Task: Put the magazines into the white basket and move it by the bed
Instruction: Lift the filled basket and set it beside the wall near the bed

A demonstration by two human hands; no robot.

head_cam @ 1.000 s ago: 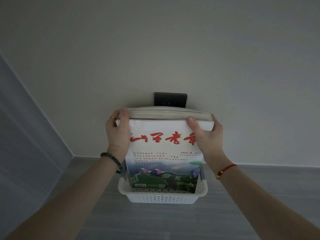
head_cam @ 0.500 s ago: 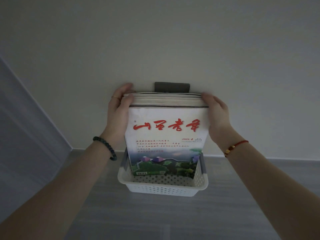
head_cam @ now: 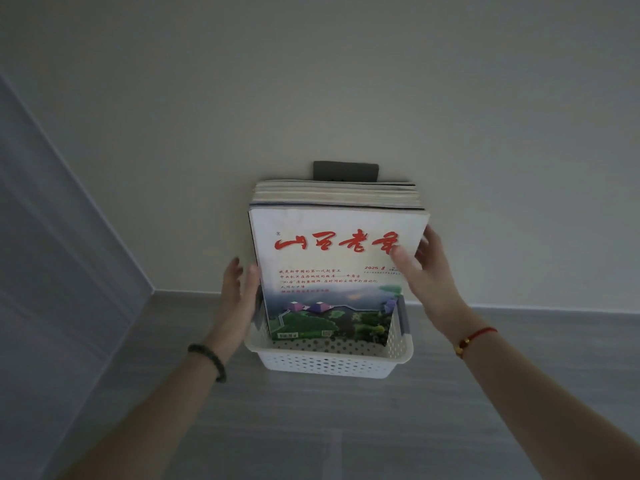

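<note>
The left hand (head_cam: 239, 296) has its fingers (head_cam: 237, 271) straight and flat against the left edge of the magazines (head_cam: 332, 265). The right hand (head_cam: 427, 271) is loosely spread, its thumb across the cover's right edge and its fingers behind. Whether it pinches cannot be told. Between the two hands the stack stands upright in the white basket (head_cam: 329, 362) on the floor (head_cam: 311, 427).

The magazines (head_cam: 332, 271) are covering the lower part of the dark wall plate (head_cam: 346, 169), and the front wall of the white basket (head_cam: 329, 363) is hiding their bottom edges. Motion is blurring the right hand (head_cam: 427, 271). The stack's edge is partly masking its fingers (head_cam: 431, 239), so any grip is unclear. Blur is also smearing the left hand (head_cam: 239, 292), leaving contact uncertain. The picture's bottom edge is cutting off both forearms.
</note>
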